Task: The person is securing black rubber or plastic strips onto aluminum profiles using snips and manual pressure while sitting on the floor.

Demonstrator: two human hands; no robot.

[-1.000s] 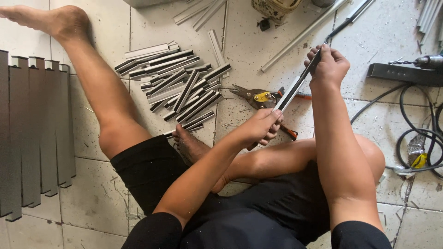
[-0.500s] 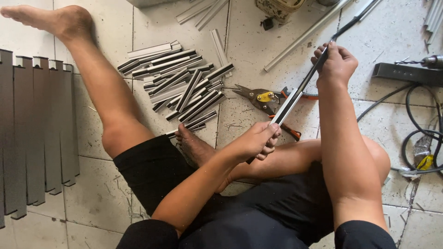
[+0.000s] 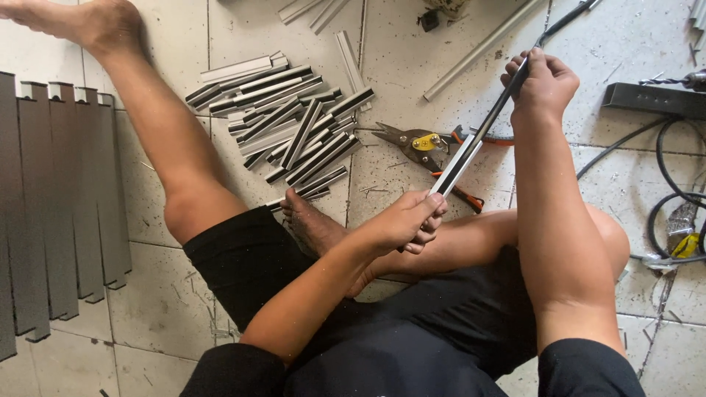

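head view: both hands (image 3: 412, 220) grip a slanted metal strip (image 3: 471, 151).

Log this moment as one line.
left hand: grips metal strip low end | right hand: grips top end | floor: tin snips, cut strips pile

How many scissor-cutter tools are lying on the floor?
1. The snips lie on the tiles beyond the metal strip held between the left hand and right hand. Others may be hidden.

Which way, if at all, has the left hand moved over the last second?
Yes. Judged against the tin snips lying on the floor, the left hand has drawn back toward the lap, lower in the picture, gripping the near end of the metal strip.
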